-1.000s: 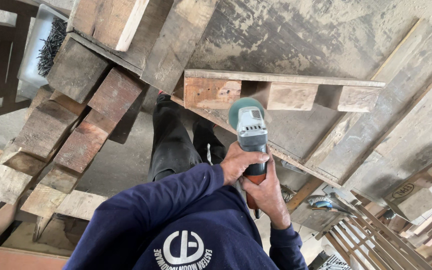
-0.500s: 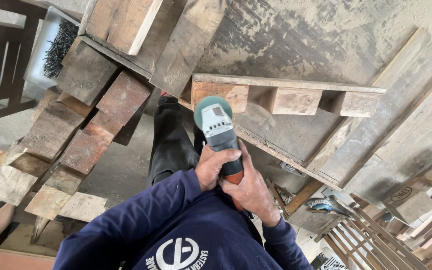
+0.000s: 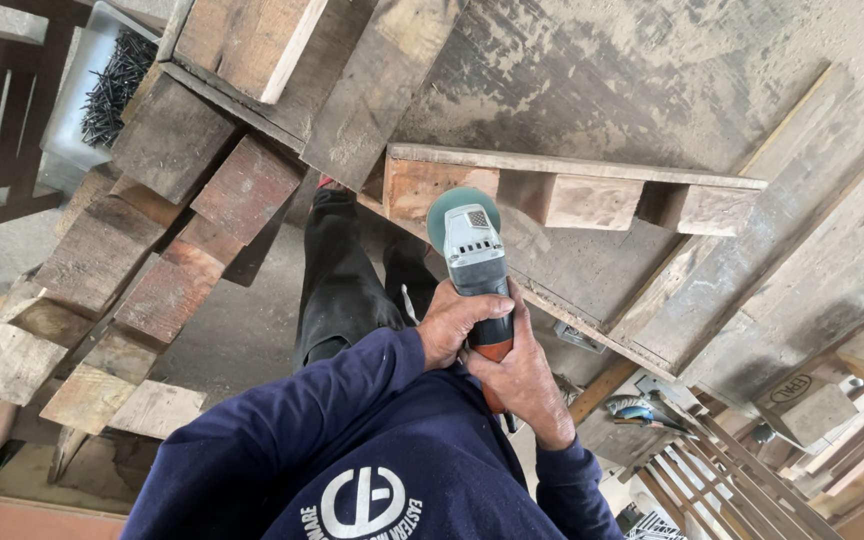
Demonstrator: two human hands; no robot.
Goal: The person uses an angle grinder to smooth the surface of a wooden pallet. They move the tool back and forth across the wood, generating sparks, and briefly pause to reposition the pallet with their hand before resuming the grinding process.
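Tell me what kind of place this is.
Probably a pallet or carpentry workshop: worn wooden pallets and planks lie about, a metal tray of nails sits nearby, and both hands grip an angle grinder.

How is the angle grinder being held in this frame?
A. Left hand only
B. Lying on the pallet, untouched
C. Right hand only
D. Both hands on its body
D: the left hand and right hand both wrap the angle grinder, its disc end by the wooden pallet.
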